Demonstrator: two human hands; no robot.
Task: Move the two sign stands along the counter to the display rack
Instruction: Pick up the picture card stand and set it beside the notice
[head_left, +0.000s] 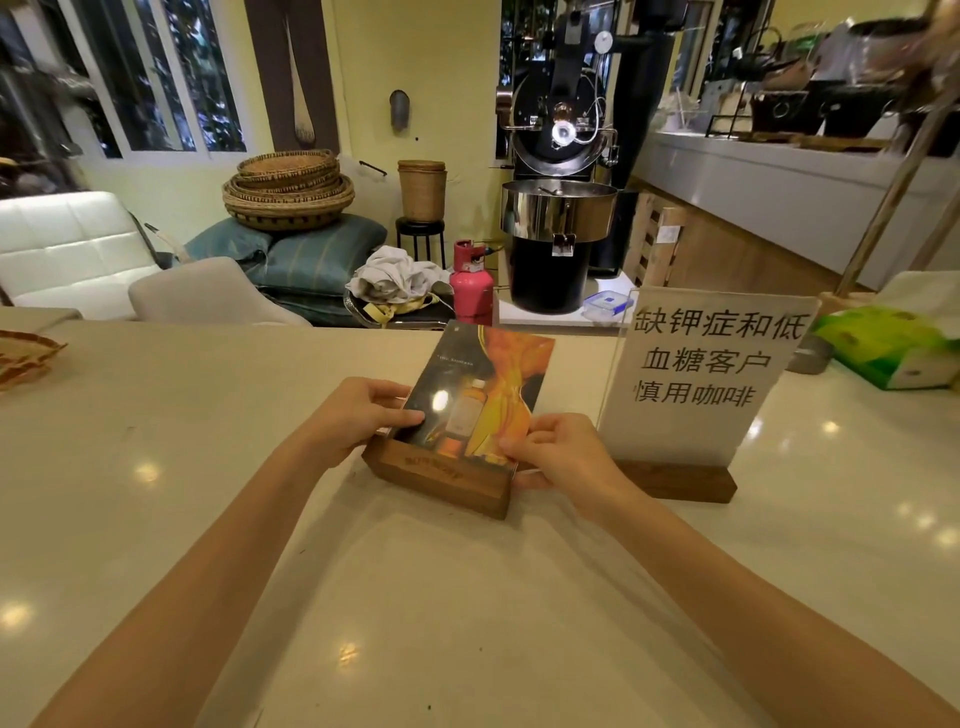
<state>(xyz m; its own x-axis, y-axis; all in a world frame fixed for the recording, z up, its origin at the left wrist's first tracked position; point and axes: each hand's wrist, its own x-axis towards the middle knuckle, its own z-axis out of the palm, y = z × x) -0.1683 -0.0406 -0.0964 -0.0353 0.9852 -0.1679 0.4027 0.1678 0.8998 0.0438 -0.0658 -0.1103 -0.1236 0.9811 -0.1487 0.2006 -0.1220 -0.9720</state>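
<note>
While the white Chinese-text sign stand (696, 395) waits just to the right on the pale counter (208, 493), the left hand (358, 415) and right hand (558, 457) clasp the orange-poster sign stand (467, 431) by its sides, fingers closed around it.

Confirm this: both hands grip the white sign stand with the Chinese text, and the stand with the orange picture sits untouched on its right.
Not right: it is reversed. In the head view the left hand and right hand grip the orange picture stand. The white Chinese-text sign stand sits untouched on its right.
</note>
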